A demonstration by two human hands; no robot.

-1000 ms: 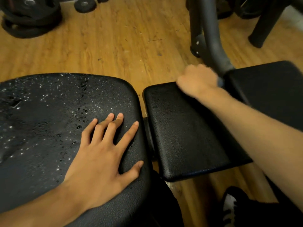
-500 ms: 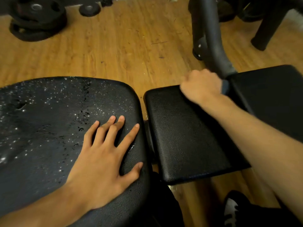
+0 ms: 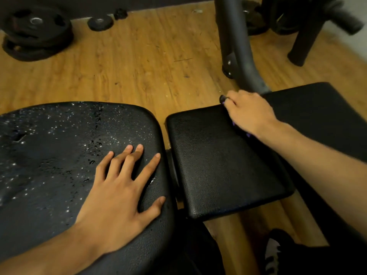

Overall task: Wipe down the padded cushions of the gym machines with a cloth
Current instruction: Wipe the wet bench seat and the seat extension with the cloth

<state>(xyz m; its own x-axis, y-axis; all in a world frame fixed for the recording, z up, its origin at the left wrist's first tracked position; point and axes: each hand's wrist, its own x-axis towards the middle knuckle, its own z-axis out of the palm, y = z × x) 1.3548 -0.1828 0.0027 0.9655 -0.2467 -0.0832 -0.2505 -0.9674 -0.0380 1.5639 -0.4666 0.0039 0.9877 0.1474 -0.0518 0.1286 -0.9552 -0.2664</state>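
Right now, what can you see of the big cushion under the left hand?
The large cushion is black, pebbled, leather-like padding with rounded corners, lying roughly flat at the left. Droplets speckle its left and middle; a small tear-like mark shows near its left edge. The left hand rests flat on its right part, fingers spread. A narrow gap separates it from the smaller pad beside it.

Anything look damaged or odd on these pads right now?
Yes. The big cushion is speckled with droplets, not yet wiped, and has a small tear-like mark near its left side. The small pad, where the right hand grips the cloth, looks dry and intact.
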